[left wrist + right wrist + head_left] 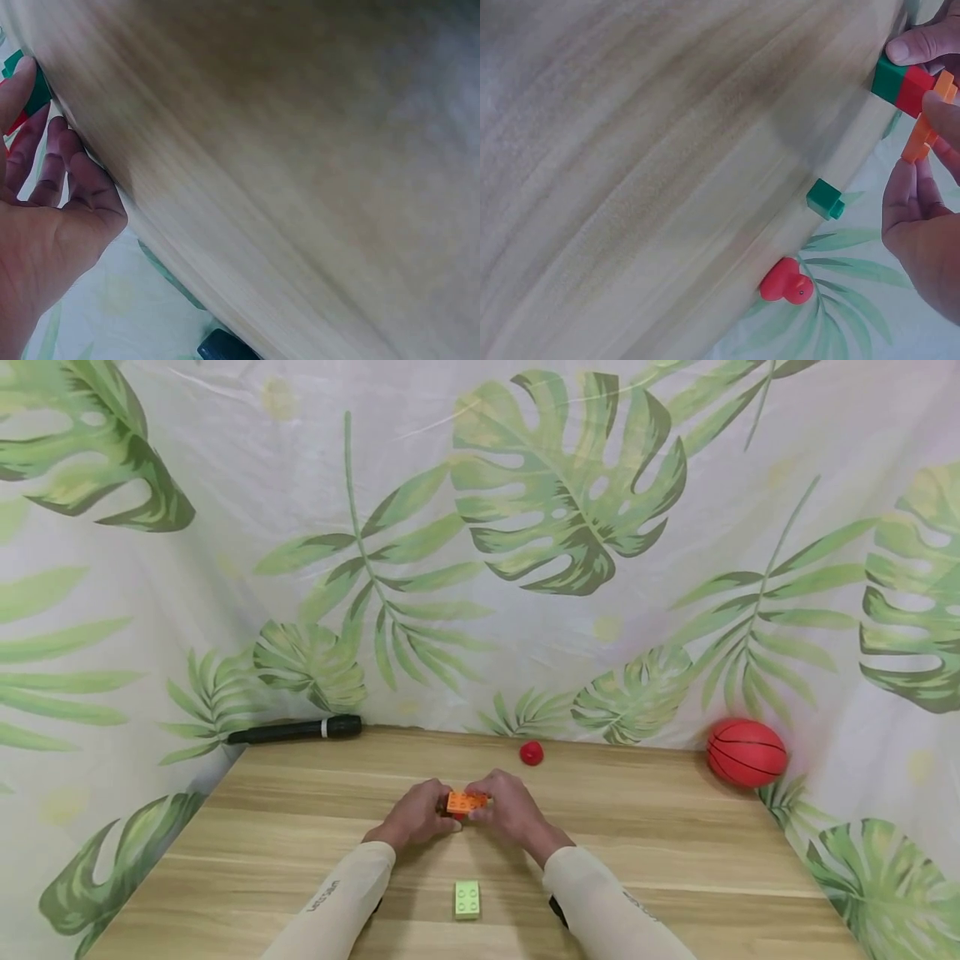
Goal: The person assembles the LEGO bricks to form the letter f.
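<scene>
In the head view my left hand (417, 814) and right hand (513, 810) come close together over the middle of the table. A green block (889, 78) joined to a red block (915, 91) is gripped by the left hand, its thumb on the green one. Between thumb and fingertips, the right hand (922, 232) pinches an orange toy brick (467, 802) with studs. That brick is tilted right beside the red block; whether they touch I cannot tell. A light green brick (467, 900) lies nearer to me, between the forearms.
Another green block (825, 199) and a small red rounded toy (532, 752) lie beyond the right hand. A black microphone-like object (296, 729) sits at the back left, a red basketball (747, 752) at the back right. Leaf-print cloth (420, 610) hangs behind the wooden table (675, 852).
</scene>
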Motion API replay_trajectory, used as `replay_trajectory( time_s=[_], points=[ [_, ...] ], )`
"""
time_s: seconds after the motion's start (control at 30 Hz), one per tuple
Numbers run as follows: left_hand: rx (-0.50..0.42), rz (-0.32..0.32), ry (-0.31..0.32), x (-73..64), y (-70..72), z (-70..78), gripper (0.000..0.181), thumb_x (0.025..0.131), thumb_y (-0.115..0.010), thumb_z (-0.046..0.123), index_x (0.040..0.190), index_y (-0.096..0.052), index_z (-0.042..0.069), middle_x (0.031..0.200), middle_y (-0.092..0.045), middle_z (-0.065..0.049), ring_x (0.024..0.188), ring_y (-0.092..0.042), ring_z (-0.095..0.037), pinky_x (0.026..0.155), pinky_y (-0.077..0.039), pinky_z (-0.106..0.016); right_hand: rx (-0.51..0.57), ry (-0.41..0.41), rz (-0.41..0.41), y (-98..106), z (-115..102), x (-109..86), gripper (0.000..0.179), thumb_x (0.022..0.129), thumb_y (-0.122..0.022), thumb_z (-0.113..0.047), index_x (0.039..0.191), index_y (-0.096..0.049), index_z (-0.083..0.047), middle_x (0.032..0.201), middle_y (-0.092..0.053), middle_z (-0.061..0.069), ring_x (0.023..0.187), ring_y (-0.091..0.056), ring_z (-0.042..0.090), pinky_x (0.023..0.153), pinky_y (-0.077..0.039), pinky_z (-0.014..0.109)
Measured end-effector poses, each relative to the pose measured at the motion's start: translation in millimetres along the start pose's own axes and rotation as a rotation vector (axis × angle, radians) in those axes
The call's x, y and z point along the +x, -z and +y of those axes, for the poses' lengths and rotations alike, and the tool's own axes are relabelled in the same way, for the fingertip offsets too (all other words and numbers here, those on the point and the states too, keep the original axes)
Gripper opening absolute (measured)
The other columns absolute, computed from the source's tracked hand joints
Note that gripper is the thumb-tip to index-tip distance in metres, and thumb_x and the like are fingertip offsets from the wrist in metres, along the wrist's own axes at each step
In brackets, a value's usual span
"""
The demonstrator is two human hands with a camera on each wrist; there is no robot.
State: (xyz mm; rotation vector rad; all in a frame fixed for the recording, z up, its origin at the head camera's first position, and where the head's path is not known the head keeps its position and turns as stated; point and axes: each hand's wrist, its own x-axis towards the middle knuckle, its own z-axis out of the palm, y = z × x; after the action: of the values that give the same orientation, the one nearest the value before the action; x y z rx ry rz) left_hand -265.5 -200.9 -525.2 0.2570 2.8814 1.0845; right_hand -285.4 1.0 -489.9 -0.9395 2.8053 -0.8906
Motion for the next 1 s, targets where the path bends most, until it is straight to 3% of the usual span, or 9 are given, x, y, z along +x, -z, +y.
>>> replay_trajectory(
  time_s=[0.53, 1.0],
  points=[
    [0.008, 0.004, 0.005, 0.5, -1.2, 0.8, 0.022, 0.084, -0.093, 0.013, 0.095, -0.073, 0.010, 0.092, -0.062, -0.003, 0.081, -0.051, -0.016, 0.074, -0.044, -0.031, -0.142, 0.074, 0.005, 1.5, -3.4, 1.9, 0.029, 0.090, -0.087, -0.014, 0.118, -0.082, -0.010, 0.109, -0.079, 0.006, 0.100, -0.067, 0.017, 0.094, -0.057, 0.037],
    [-0.005, 0.008, 0.035, 0.7, -0.7, 2.4, 0.024, 0.084, -0.093, 0.014, 0.097, -0.074, 0.008, 0.094, -0.064, -0.003, 0.083, -0.052, -0.017, 0.077, -0.045, -0.033, -0.120, 0.041, 0.003, -0.9, -2.1, 2.5, 0.030, 0.091, -0.087, -0.015, 0.120, -0.082, -0.008, 0.111, -0.079, 0.008, 0.100, -0.066, 0.017, 0.094, -0.057, 0.037]
  ],
)
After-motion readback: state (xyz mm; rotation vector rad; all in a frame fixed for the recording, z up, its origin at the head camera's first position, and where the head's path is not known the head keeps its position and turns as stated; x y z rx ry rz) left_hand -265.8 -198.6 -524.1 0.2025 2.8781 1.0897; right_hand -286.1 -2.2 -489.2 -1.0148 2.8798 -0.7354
